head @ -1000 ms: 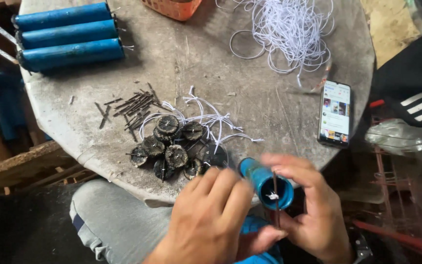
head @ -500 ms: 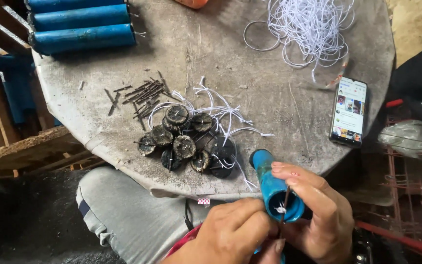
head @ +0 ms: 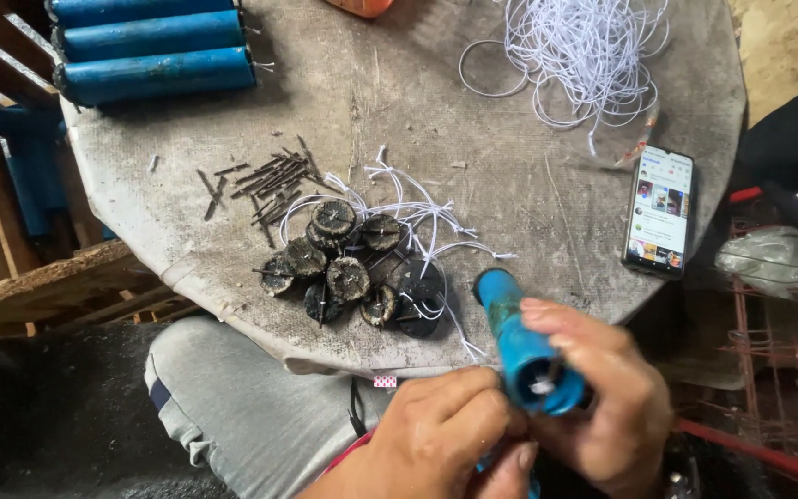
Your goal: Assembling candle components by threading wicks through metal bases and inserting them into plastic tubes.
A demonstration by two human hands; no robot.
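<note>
Now both hands close on the blue tube [head: 524,346], drawn nearer the body than a second ago.

Right hand [head: 602,397] grip wraps the tube just off the tabletop [head: 473,157] edge; left hand [head: 436,439] pinches at its open near end, where a white string shows. Dark round caps [head: 344,268], nails [head: 265,180], string bundle [head: 588,46] and phone [head: 659,211] lie unmoved; the view has shifted.

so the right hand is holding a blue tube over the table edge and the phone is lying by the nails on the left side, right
Not quite. The head view shows the phone lying on the right side of the table, far from the nails. The right hand does hold the blue tube over the table edge.
</note>
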